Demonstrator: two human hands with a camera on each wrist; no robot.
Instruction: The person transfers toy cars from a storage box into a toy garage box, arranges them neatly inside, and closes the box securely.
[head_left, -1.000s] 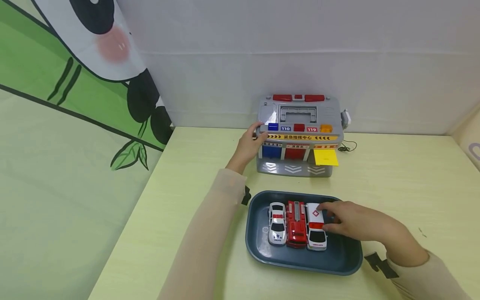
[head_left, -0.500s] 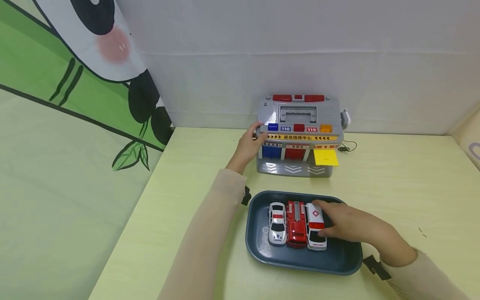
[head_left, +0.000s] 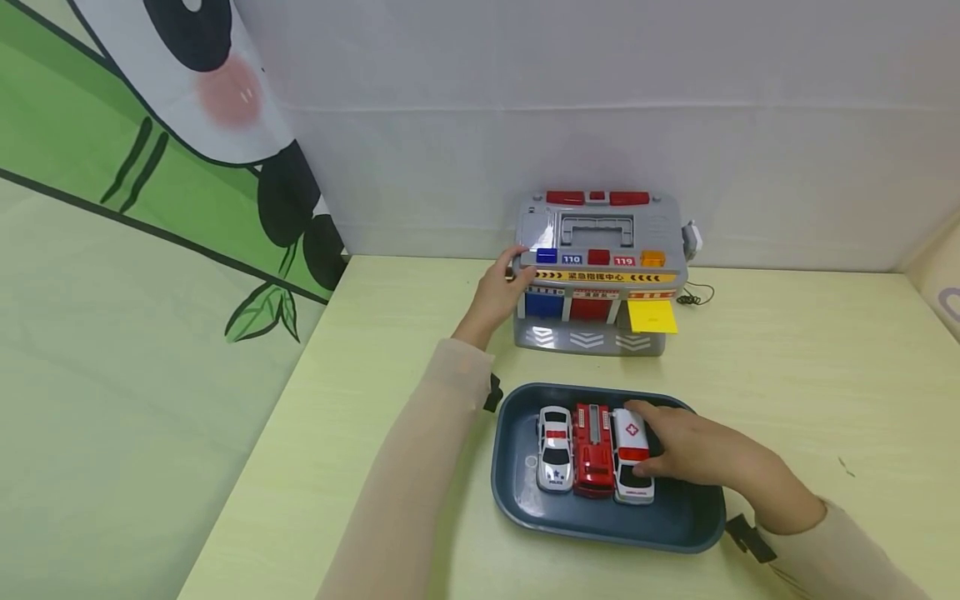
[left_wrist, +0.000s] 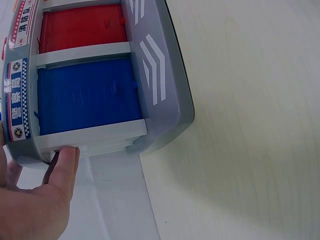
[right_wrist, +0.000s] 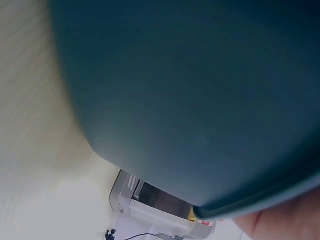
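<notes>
A grey toy emergency station [head_left: 600, 229] stands at the back of the table, with a blue door [left_wrist: 90, 95], a red door [left_wrist: 82, 29] and a raised yellow door [head_left: 652, 317]. My left hand [head_left: 493, 292] rests against its left side, fingers fairly straight. In the dark blue tray [head_left: 525, 512] a white toy police car [head_left: 555, 454], a red toy fire truck [head_left: 593, 458] and a white toy ambulance [head_left: 633, 446] lie side by side. My right hand [head_left: 701, 446] holds the ambulance, forefinger by its far end, thumb by the windshield; its other fingers are hidden.
The tray wall [right_wrist: 190, 100] fills most of the right wrist view. A thin black cord [head_left: 696, 293] lies coiled beside the station's right side. A white cloth wall [head_left: 420, 183] rises behind the table.
My right hand has shifted slightly; its forefinger went to the ambulance's far end and its thumb down toward the windshield. The left hand and the toys stay put.
</notes>
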